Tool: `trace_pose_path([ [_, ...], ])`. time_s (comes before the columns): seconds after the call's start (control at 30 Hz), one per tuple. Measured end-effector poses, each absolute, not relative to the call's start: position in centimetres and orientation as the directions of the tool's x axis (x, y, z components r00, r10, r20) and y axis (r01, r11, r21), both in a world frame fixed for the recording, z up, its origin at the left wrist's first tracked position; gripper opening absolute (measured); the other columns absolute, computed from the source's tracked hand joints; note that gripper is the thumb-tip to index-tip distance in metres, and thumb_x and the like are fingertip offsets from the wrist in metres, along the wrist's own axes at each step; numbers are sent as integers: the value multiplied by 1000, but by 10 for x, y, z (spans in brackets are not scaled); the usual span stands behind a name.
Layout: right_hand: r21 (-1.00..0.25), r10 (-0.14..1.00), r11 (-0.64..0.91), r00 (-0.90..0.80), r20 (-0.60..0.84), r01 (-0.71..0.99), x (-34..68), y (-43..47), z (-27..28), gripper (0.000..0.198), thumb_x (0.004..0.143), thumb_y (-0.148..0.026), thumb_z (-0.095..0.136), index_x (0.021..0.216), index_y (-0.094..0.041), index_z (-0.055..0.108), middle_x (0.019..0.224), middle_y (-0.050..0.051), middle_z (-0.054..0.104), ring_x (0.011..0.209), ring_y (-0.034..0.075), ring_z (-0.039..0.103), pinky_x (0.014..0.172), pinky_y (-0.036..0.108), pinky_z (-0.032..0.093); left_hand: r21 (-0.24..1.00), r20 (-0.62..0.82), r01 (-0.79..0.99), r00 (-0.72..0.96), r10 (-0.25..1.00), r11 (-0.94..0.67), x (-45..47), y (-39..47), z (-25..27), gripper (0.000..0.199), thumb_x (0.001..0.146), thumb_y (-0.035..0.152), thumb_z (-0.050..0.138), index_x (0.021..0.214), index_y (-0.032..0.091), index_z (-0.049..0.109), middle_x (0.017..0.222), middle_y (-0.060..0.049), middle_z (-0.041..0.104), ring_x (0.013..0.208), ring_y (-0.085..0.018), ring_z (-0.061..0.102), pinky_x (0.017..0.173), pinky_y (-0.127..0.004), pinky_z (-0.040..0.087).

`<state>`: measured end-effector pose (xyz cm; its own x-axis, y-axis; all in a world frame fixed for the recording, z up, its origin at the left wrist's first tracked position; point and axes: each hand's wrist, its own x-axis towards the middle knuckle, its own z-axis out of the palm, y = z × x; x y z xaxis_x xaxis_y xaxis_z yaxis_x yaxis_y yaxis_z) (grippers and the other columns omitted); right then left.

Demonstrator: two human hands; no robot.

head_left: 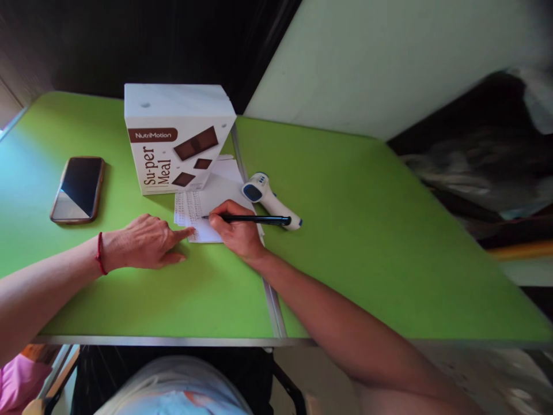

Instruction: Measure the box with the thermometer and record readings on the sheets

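- Black pen (pixel 259 219): probably light and stiff, perhaps slick along the barrel; best hold — low, just above the tip.
- Right hand (pixel 239 232): grip clamped on the pen's lower part; tip at the written rows, barrel jutting out to the right.
- Paper sheets (pixel 224 180): on the green counter (pixel 367 230), under both hands; likely thin, easily creased — steady by an edge.
- Left hand (pixel 144 242): grip empty, thumb and index apart, index fingertip at the sheets' near-left edge.
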<state>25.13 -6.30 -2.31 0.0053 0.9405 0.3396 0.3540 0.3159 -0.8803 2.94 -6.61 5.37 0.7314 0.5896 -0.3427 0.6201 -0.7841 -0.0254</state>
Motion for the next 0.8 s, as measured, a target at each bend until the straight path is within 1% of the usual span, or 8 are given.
trace_pose_path([
  [0.3, -864, 936, 334, -21, 353, 378, 252, -62, -29, 18, 81, -37, 65, 69, -26, 57, 59, -4, 61, 56, 15, 53, 56, 28, 48, -46, -364, 608, 729, 580, -793, 33, -65, 54, 67, 104, 47, 60, 164, 20, 48, 69, -7, 75, 66, -27, 72, 58, -31, 36],
  [0.37, -842, 920, 368, -22, 392, 394, 253, -61, -31, 17, 83, -36, 64, 70, -26, 58, 60, -4, 61, 56, 15, 54, 56, 28, 48, -6, -310, 616, 748, 587, -788, 32, -63, 53, 59, 100, 46, 63, 152, 20, 63, 65, -6, 72, 60, -25, 68, 56, -30, 33],
  [0.43, -801, 892, 414, -16, 452, 432, 257, -60, -30, 16, 87, -34, 63, 74, -25, 60, 63, -3, 63, 57, 16, 56, 56, 29, 49, 53, -239, 667, 731, 639, -744, 29, -56, 54, 41, 96, 43, 64, 125, 19, 79, 61, -5, 69, 55, -22, 62, 56, -30, 32],
  [0.5, -718, 849, 477, -56, 525, 507, 266, -56, -26, 13, 92, -33, 62, 83, -25, 65, 70, -1, 67, 63, 17, 61, 62, 30, 53, 102, -158, 770, 638, 754, -630, 23, -44, 58, 28, 94, 37, 61, 93, 17, 81, 59, -5, 66, 54, -19, 59, 56, -30, 34],
  [0.57, -573, 794, 555, -179, 581, 604, 280, -50, -21, 12, 97, -29, 60, 96, -24, 71, 85, 4, 73, 76, 20, 68, 73, 34, 58, 115, -108, 877, 478, 872, -466, 15, -29, 63, 26, 91, 33, 59, 77, 17, 74, 60, -4, 64, 56, -19, 60, 58, -30, 38],
  [0.67, -324, 748, 614, -399, 530, 720, 302, -40, -15, 30, 98, -11, 51, 113, -22, 74, 109, 12, 76, 100, 27, 71, 89, 44, 59, 44, -260, 966, 257, 931, -254, -1, -8, 68, 39, 89, 48, 64, 62, 20, 65, 62, -7, 64, 65, -26, 68, 62, -33, 44],
  [0.73, -207, 764, 605, -487, 423, 769, 311, -36, -13, 43, 94, 0, 45, 120, -19, 75, 114, 16, 75, 104, 30, 69, 91, 47, 58, 4, -308, 988, 151, 939, -157, -10, 1, 67, 51, 86, 66, 67, 65, 20, 67, 71, -10, 69, 79, -34, 74, 71, -39, 52],
  [0.8, -126, 782, 593, -530, 328, 796, 313, -35, -12, 48, 91, 3, 44, 122, -16, 75, 112, 17, 74, 101, 31, 68, 91, 49, 57, 43, -221, 996, 86, 971, -78, -17, 8, 60, 60, 79, 78, 72, 84, 19, 74, 89, -16, 75, 97, -43, 75, 83, -48, 57],
])
